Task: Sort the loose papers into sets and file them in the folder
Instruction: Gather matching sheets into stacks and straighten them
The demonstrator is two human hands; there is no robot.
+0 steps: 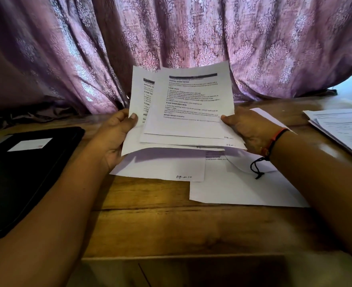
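Both hands, left (117,137) and right (251,131), are clamped on the fanned sheets (189,112); edges should be squared against the table (150,220) before sorting.

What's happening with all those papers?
A person is sorting papers at a wooden table. The left hand and the right hand grip a fanned stack of printed papers by its sides, lifted above the table. More loose sheets lie underneath, and another pile sits at the far right. The black folder lies shut on the left, so nothing is being filed yet.
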